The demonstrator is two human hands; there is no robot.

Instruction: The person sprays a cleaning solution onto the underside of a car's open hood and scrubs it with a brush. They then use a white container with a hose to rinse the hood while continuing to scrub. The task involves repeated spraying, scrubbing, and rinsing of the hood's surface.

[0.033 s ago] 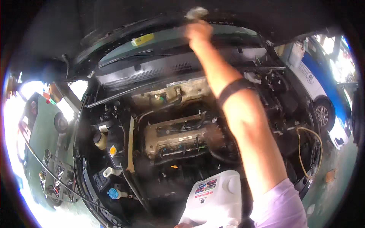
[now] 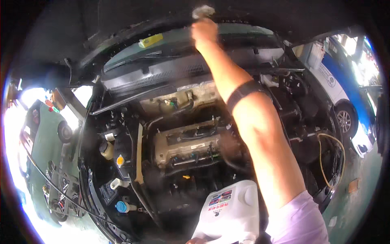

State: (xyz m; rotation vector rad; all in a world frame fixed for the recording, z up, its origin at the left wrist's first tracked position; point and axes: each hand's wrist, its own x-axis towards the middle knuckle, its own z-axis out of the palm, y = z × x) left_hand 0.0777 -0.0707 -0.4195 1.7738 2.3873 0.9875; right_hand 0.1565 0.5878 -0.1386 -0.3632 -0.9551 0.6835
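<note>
My right arm reaches up across the engine bay to the underside of the raised hood [image 2: 134, 18]. My right hand [image 2: 204, 31] is closed on a pale, greyish-white wad [image 2: 203, 12], blurred and held against or close to the dark hood; I cannot tell its kind. A white plastic jug [image 2: 229, 211] with a printed label leans over the front of the engine bay, its lower part cut off by the frame. At the jug's left side only a bit of my left hand [image 2: 196, 240] shows, against the jug; most of its fingers are hidden.
Below my arm lies the engine [image 2: 187, 148]. To its left are a yellow cap [image 2: 120, 161] and a blue reservoir cap [image 2: 121, 207]. A yellowish hose [image 2: 342, 156] loops at the right edge. A blue and white car [image 2: 345, 87] stands beyond; a yellow object [image 2: 150, 40] shows behind the windshield.
My right hand and the pale wad have shifted slightly left and up along the hood. The jug has barely moved.
</note>
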